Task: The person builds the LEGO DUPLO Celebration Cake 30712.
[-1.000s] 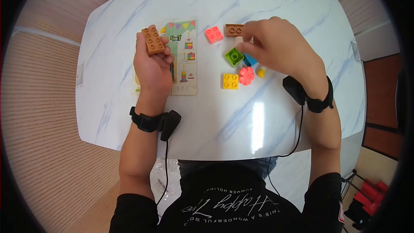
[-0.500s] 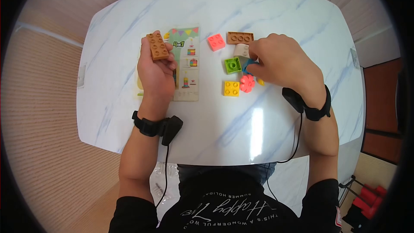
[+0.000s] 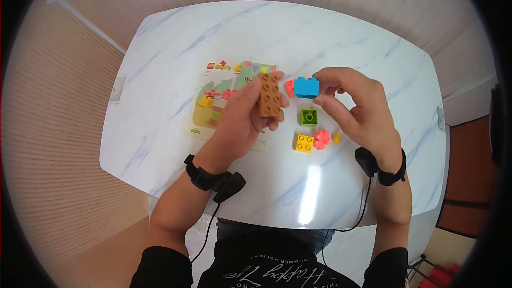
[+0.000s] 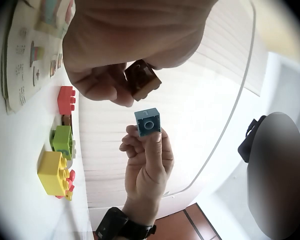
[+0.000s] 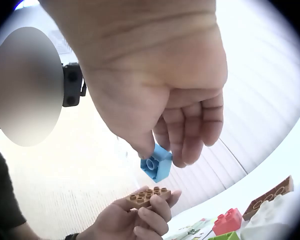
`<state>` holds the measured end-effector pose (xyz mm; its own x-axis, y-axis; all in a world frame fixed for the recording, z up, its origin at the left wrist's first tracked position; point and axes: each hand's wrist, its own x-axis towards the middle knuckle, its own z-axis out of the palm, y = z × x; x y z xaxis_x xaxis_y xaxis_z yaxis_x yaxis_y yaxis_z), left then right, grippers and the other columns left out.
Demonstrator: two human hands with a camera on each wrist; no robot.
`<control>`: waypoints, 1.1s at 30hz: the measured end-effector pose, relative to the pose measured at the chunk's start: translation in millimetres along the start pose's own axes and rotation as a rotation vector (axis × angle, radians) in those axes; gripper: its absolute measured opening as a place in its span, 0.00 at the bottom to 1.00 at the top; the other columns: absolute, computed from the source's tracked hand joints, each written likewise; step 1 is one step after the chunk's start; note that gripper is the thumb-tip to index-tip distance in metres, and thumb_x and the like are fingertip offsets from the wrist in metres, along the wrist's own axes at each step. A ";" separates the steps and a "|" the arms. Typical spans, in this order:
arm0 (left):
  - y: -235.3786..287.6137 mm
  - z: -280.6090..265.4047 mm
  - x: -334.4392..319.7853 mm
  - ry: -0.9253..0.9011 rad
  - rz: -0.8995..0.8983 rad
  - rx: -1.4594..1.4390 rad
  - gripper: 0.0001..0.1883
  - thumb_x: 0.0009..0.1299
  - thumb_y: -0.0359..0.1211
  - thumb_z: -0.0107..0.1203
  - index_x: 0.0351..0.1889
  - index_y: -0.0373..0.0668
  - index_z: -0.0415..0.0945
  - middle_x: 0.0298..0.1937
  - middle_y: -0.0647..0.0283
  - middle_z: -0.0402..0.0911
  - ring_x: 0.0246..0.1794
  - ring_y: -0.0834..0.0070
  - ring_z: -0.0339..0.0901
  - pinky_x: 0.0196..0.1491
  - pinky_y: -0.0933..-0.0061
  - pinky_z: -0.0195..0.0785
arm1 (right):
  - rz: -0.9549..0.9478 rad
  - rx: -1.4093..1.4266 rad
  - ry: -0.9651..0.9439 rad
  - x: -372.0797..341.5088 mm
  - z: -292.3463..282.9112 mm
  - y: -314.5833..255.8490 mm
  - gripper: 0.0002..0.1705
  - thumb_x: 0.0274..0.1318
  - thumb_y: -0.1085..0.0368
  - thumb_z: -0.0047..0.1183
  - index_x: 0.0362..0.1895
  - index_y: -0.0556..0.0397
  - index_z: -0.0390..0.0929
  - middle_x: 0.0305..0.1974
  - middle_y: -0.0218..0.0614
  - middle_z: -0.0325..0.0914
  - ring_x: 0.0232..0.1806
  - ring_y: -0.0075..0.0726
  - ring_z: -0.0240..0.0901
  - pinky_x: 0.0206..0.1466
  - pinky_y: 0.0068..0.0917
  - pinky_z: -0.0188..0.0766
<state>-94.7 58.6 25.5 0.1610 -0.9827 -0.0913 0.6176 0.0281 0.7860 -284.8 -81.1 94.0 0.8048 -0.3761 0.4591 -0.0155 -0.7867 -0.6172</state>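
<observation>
In the head view the left hand [image 3: 242,120] grips a long brown brick [image 3: 269,95], its studs facing up. Just to its right, the right hand [image 3: 358,108] pinches a blue brick [image 3: 306,88] between thumb and fingers. The two bricks are close but apart. From the left wrist, the blue brick [image 4: 148,122] shows its hollow underside below the brown brick [image 4: 142,80]. The right wrist view has the blue brick [image 5: 157,163] above the studs of the brown brick [image 5: 149,197].
A green brick [image 3: 309,117], a yellow brick [image 3: 304,143], a pink flower piece [image 3: 321,140] and a small yellow piece [image 3: 336,138] lie on the table. A pink brick [image 5: 227,221], a white brick [image 5: 265,220] and another brown brick [image 5: 270,197] lie beyond. The booklet [image 3: 201,108] is at left.
The right hand has picked the blue brick up from among the pieces and brought it left. The left hand has moved right with the brown brick, towards it. The head view has shifted.
</observation>
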 end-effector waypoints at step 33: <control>-10.6 12.9 -4.1 -0.067 0.001 -0.062 0.22 0.84 0.41 0.43 0.72 0.44 0.64 0.58 0.62 0.77 0.52 0.73 0.80 0.50 0.69 0.78 | 0.256 0.695 0.083 -5.5 22.4 -10.4 0.21 0.59 0.79 0.52 0.57 0.59 0.73 0.50 0.36 0.80 0.45 0.22 0.77 0.50 0.21 0.74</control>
<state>-111.8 59.9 25.5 0.1112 -0.9927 -0.0476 0.6639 0.0386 0.7468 -275.8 -59.9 83.6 0.7785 -0.5633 0.2769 0.2049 -0.1891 -0.9604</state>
